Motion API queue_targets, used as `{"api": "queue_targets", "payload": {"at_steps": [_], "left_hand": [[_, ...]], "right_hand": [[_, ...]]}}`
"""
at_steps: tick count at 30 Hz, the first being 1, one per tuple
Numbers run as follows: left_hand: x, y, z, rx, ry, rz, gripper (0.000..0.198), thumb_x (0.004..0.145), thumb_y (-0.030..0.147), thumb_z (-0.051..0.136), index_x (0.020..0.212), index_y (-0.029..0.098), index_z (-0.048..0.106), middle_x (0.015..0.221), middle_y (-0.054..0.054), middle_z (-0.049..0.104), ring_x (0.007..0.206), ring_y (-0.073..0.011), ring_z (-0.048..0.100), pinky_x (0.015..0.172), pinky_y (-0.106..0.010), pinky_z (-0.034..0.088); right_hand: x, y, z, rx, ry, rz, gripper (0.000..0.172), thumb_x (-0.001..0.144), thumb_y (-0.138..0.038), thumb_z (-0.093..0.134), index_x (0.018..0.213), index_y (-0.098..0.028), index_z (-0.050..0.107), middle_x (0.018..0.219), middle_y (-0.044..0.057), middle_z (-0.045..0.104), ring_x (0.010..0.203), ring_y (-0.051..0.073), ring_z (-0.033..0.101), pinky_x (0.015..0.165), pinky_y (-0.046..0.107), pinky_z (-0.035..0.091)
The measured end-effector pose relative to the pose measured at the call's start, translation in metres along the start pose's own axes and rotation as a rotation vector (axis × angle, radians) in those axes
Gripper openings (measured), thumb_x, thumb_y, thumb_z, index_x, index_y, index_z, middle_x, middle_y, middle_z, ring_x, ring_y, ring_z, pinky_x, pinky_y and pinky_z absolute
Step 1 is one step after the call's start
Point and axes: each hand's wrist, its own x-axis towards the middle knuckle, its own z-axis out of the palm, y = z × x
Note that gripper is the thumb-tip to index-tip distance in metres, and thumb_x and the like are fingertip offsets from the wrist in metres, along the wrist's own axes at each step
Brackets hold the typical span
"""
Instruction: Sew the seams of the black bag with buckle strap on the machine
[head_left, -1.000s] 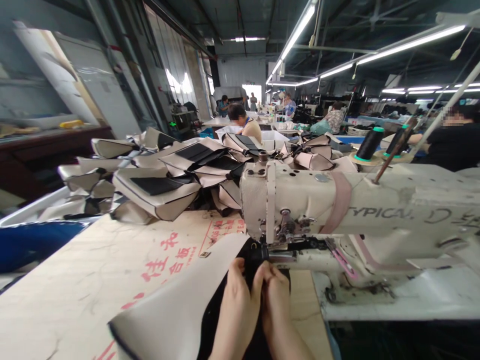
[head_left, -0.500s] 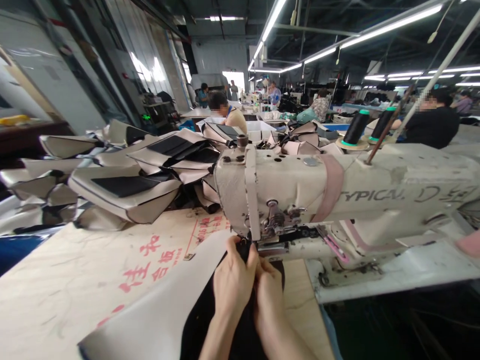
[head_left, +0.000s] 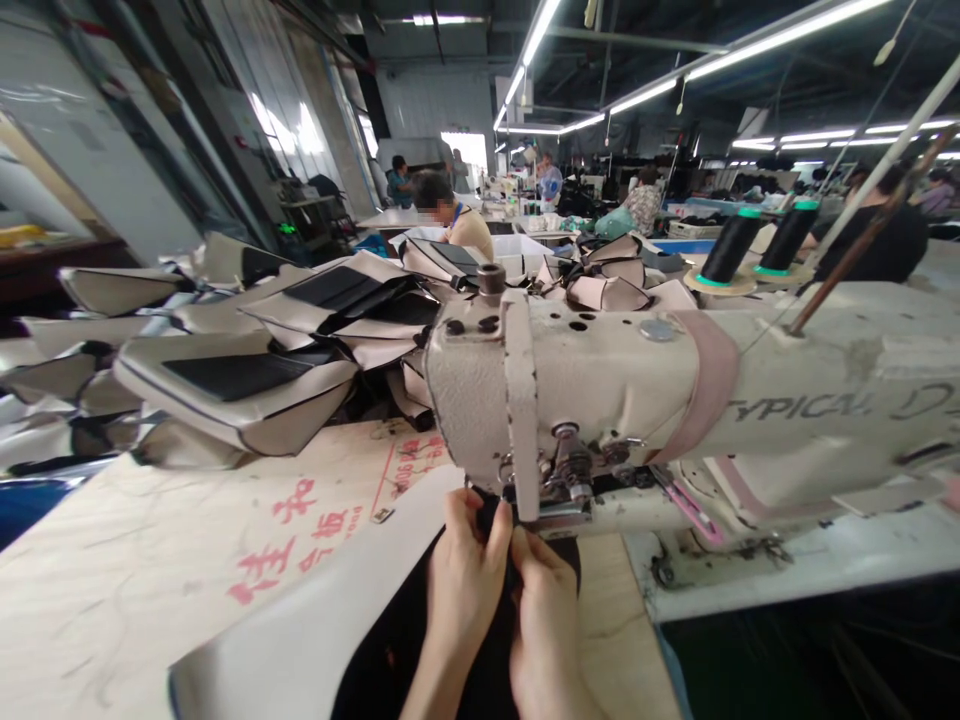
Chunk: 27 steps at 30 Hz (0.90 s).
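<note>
My left hand [head_left: 466,560] and right hand [head_left: 546,610] pinch black material [head_left: 391,628]; the desk [head_left: 105,590] spreads toward nine (edge [head_left: 649,640] at four o'clock), beige pile [head_left: 244,395] at ten, sewing machine [head_left: 607,370] at one.

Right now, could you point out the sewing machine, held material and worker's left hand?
Sewing machine [head_left: 622,365], head view: middle of its body.
Held material [head_left: 322,605], head view: its white part.
Left hand [head_left: 466,555], head view: its back.

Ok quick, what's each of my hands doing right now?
Left hand: closed, holding the black material by the machine head.
Right hand: curled against the same material; its grip is hidden, so can't tell.
</note>
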Motion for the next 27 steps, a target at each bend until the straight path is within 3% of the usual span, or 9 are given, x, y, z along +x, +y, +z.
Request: {"api": "queue_targets", "payload": {"at_steps": [7, 12, 21, 27], "left_hand": [[0.0, 0.004, -0.002, -0.012, -0.014, -0.03, 0.023, 0.081, 0.045, 0.046, 0.084, 0.025, 0.036, 0.051, 0.01, 0.036, 0.044, -0.0137, 0.045, 0.047, -0.022, 0.034], [0.0, 0.006, -0.003, 0.039, 0.014, 0.005, 0.023, 0.081, 0.044, 0.046, 0.08, 0.025, 0.034, 0.051, 0.01, 0.034, 0.042, -0.0128, 0.043, 0.046, -0.021, 0.033], [0.002, 0.002, 0.0, -0.013, 0.015, 0.023, 0.024, 0.081, 0.044, 0.046, 0.079, 0.025, 0.033, 0.05, 0.011, 0.03, 0.042, -0.0119, 0.038, 0.046, -0.021, 0.031], [0.004, 0.002, -0.001, 0.011, 0.007, 0.035, 0.022, 0.081, 0.042, 0.047, 0.078, 0.025, 0.033, 0.051, 0.011, 0.033, 0.043, -0.0115, 0.039, 0.046, -0.021, 0.03]], "right_hand": [[-0.002, -0.003, 0.0, 0.037, -0.022, 0.039, 0.046, 0.056, -0.04, 0.076, 0.09, -0.01, 0.07, 0.078, 0.009, 0.068, 0.075, 0.022, 0.062, 0.058, 0.026, 0.045], [-0.002, -0.007, -0.003, -0.092, 0.013, 0.003, 0.035, 0.059, -0.04, 0.073, 0.081, -0.013, 0.07, 0.082, 0.006, 0.068, 0.077, 0.019, 0.059, 0.055, 0.022, 0.041], [0.001, -0.011, -0.007, -0.225, 0.052, -0.039, 0.034, 0.063, -0.041, 0.071, 0.079, -0.011, 0.07, 0.071, 0.004, 0.065, 0.058, 0.011, 0.051, 0.047, 0.02, 0.034], [0.002, -0.017, -0.008, -0.3, 0.082, -0.088, 0.04, 0.061, -0.047, 0.073, 0.072, -0.009, 0.069, 0.048, 0.0, 0.055, 0.04, 0.008, 0.039, 0.038, 0.021, 0.027]]}}
